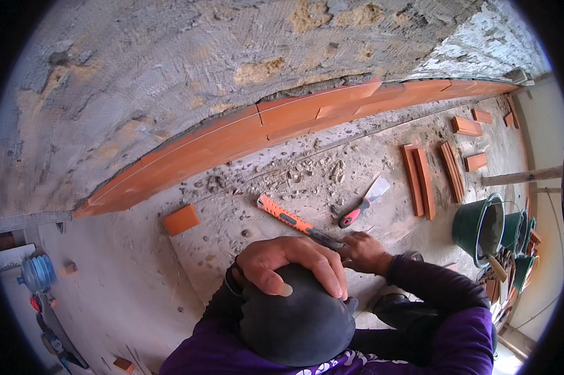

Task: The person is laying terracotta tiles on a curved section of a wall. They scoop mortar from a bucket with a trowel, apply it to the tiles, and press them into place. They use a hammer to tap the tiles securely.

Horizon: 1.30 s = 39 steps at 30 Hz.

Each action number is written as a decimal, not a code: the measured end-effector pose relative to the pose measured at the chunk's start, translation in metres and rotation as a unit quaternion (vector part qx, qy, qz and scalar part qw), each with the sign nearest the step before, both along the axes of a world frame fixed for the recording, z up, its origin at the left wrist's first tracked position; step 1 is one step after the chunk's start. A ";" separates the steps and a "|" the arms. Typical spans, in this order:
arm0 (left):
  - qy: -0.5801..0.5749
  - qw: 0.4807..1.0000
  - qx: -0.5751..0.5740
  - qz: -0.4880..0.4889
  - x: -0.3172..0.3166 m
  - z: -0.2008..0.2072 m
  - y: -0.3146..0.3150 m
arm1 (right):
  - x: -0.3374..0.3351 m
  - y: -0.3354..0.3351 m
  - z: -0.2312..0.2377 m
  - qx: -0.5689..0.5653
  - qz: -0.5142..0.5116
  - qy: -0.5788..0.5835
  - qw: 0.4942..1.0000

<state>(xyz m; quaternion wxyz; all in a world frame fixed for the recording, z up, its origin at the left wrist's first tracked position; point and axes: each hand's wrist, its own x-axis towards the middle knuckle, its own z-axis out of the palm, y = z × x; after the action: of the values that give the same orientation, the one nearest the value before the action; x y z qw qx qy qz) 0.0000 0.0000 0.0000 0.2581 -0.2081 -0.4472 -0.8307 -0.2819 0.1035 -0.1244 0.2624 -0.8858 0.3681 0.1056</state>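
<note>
Over a smooth, dark rounded thing [297,322] close to my body, my left hand [291,259] is closed, thumb on the near side and fingers curved across the top. I cannot make out what the thing is. Just right of it, my right hand [364,251] is closed at the dark metal end of an orange-handled tool [285,214]. The tool's far end, under my fingers, is hidden. Beyond the right hand, a putty knife [360,209] with a red and black handle lies on the dusty floor.
A low course of orange bricks [294,112] runs along the rough wall [169,81]. Loose brick strips [417,181] lie at right, near green buckets [463,225]. A single orange brick piece [181,220] and scattered rubble [307,172] lie ahead. A blue water bottle [38,274] stands far left.
</note>
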 end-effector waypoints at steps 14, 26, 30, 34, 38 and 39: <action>-0.103 0.989 0.071 0.076 0.008 -0.016 0.009 | -0.445 -0.016 0.194 -0.280 -0.532 0.063 0.796; -0.191 0.966 -0.170 0.044 -0.005 0.076 -0.009 | -0.506 0.150 0.107 0.000 -0.567 0.376 0.733; -0.172 0.974 -0.139 0.042 -0.016 0.056 -0.018 | -0.493 0.148 0.135 -0.004 -0.575 0.425 0.699; -0.225 0.966 -0.117 0.052 -0.037 0.056 -0.032 | -0.530 0.203 0.145 -0.029 -0.575 0.294 0.763; -0.414 0.894 -0.145 0.087 -0.070 0.090 -0.033 | -0.512 0.238 0.155 -0.098 -0.620 0.197 0.753; -0.422 0.884 -0.189 0.068 -0.075 0.090 -0.040 | -0.475 0.218 0.169 -0.089 -0.643 0.227 0.726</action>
<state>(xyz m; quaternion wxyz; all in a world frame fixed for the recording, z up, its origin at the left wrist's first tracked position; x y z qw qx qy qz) -0.0751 -0.0404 0.0901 0.0566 0.1486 -0.6753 -0.7202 -0.7572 0.3219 0.0445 0.0963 -0.4062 0.9054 0.0766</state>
